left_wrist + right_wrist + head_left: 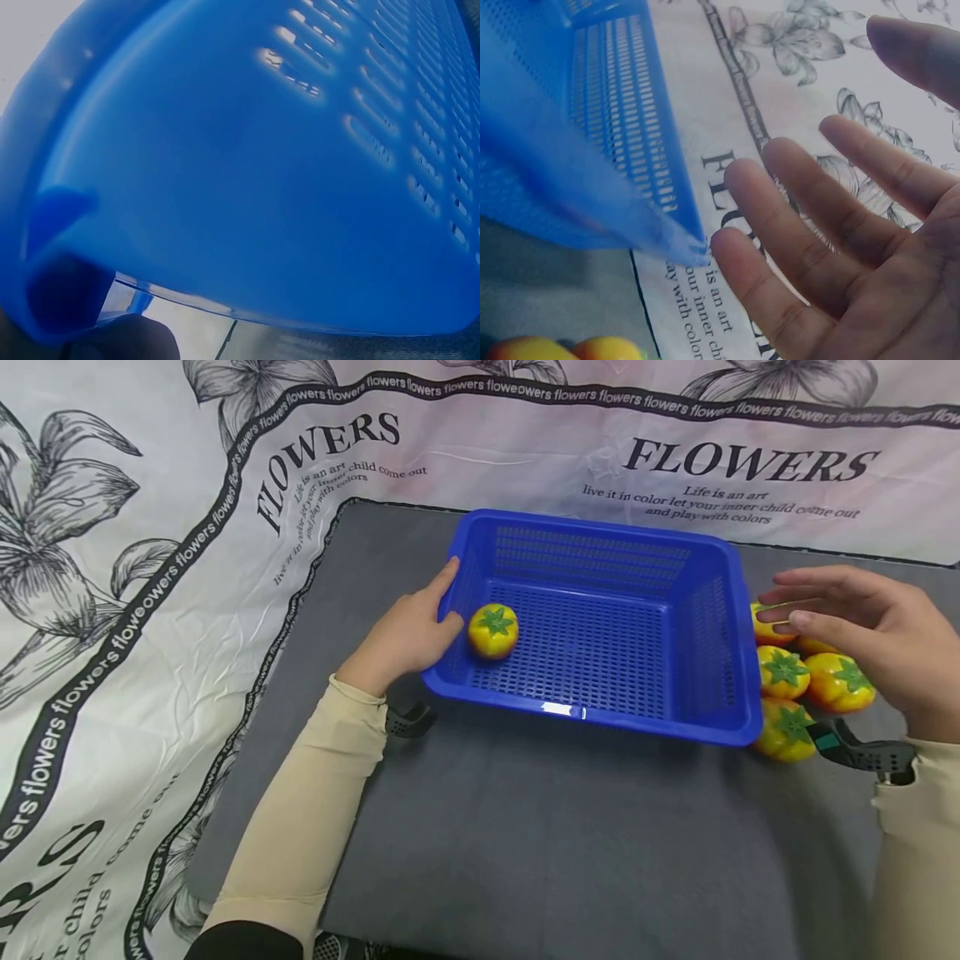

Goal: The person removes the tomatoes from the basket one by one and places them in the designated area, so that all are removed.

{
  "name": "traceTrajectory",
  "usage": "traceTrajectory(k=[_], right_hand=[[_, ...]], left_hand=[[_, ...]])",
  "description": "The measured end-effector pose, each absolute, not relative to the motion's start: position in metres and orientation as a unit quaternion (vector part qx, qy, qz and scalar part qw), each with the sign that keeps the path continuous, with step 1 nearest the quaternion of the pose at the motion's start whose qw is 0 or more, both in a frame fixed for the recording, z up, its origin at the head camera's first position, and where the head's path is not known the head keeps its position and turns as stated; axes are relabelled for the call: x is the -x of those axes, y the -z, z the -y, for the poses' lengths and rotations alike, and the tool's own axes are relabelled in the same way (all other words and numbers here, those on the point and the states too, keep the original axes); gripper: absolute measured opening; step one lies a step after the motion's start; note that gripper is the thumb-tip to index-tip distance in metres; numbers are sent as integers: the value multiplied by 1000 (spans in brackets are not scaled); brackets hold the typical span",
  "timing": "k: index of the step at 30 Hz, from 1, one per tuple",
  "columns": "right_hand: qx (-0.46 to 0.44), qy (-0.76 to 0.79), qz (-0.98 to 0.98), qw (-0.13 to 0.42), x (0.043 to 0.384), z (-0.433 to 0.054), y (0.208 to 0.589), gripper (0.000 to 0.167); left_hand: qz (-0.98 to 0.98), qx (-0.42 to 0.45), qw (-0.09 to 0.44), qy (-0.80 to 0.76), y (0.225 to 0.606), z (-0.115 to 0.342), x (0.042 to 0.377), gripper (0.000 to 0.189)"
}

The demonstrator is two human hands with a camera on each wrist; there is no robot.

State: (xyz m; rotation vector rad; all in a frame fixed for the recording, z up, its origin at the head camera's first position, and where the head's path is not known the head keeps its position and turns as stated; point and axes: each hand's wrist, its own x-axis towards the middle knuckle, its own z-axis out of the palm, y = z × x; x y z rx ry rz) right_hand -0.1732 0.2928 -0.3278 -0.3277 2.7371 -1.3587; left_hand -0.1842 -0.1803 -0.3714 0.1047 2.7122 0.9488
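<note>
A blue plastic basket [577, 714] with slotted walls sits in the middle of the head view. At its left end my left hand [408, 639] grips the rim, index finger lying along the edge; the other fingers are mostly hidden. Inside the basket, near that hand, is one yellow-red tomato [492, 642] with a green star-shaped top. My right hand [870, 631] hovers off the basket's right side with loosely extended fingers and nothing in them. Beneath and beside it several similar tomatoes [783, 672] cluster against the basket's right wall, partly covered by the hand and rim.
The basket stands on a dark grey tabletop [555, 843]. A white cloth [480, 460] printed with flowers and lettering lies behind and to the left of it. A black wrist mount [862, 752] on my right arm overlaps the nearest tomato in the head view.
</note>
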Motion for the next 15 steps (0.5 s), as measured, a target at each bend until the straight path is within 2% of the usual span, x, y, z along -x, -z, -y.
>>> traceTrajectory(k=[15], right_hand=[[97, 462, -878, 78, 194, -262, 307, 45]], left_hand=[[-934, -34, 136, -329, 371, 179, 184, 76]])
